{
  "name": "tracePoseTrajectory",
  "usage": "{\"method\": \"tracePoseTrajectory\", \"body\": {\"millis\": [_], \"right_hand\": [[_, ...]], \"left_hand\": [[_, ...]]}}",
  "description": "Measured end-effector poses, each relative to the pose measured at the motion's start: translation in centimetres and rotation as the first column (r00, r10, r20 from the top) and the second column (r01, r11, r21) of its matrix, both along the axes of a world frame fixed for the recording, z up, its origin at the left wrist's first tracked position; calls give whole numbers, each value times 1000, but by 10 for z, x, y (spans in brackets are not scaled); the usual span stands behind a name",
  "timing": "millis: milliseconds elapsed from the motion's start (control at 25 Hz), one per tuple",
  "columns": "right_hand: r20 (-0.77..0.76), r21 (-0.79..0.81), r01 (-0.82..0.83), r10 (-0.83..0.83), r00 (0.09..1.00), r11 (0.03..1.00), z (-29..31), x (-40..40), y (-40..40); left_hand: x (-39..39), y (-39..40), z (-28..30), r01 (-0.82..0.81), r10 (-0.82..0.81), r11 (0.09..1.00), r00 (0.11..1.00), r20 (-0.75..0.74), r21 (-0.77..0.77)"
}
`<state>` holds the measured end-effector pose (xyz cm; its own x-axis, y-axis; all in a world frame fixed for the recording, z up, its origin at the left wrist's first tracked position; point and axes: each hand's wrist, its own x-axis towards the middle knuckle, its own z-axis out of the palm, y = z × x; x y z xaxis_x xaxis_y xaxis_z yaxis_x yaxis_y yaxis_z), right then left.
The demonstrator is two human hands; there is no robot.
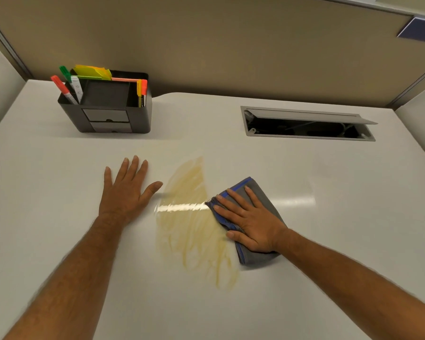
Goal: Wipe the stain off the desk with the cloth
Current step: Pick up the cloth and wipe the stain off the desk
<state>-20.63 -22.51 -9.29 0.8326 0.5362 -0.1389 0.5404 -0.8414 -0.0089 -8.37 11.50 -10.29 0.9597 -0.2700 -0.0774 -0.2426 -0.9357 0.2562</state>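
Right hand (252, 223) presses flat, fingers spread, pinning the cloth (257, 251) beside the stain (194, 231); left hand (125, 190) lies open, bracing on the table (59, 168).

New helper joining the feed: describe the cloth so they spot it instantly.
On the white desk, look right of the yellowish stain at its centre. The cloth lies flat under the right hand. It alone is grey fabric, folded, with blue edging.

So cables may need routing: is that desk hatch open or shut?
Open. The hatch lid is tilted up, and the dark cavity beneath shows.
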Motion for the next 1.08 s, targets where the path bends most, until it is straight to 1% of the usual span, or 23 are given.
{"method": "tracePoseTrajectory", "body": {"millis": [160,280,320,400,520,640,720,800,920,1080], "right_hand": [[-14,24,141,-141,990,990,1,-42,17],[3,53,344,-345,939,937,-4,-79,44],[5,74,434,-436,900,898,-6,-88,57],[5,102,610,-614,789,785,-10,-98,84],[13,102,777,-782,623,621,-13,-91,113],[9,107,857,-862,506,504,-13,-73,127],[-7,132,895,-902,431,427,-13,-60,134],[-27,133,918,-924,381,374,-11,-43,137],[-43,120,934,-938,345,338,-10,-17,137],[-30,130,927,-933,359,352,-8,9,134]], "left_hand": [[-8,7,2,42,-41,998,999,-6,37],[-12,9,0,41,-41,997,999,-4,59],[-13,9,0,39,-39,997,999,-3,62],[-13,8,-1,40,-40,997,999,4,71],[-12,8,-3,42,-43,997,999,20,67],[-11,9,-5,43,-44,998,999,29,48],[-11,8,-5,42,-45,997,999,29,70],[-11,8,-5,38,-41,995,999,26,95],[-10,8,-6,39,-42,993,999,25,110],[-9,8,-7,41,-44,994,999,24,105]]}}
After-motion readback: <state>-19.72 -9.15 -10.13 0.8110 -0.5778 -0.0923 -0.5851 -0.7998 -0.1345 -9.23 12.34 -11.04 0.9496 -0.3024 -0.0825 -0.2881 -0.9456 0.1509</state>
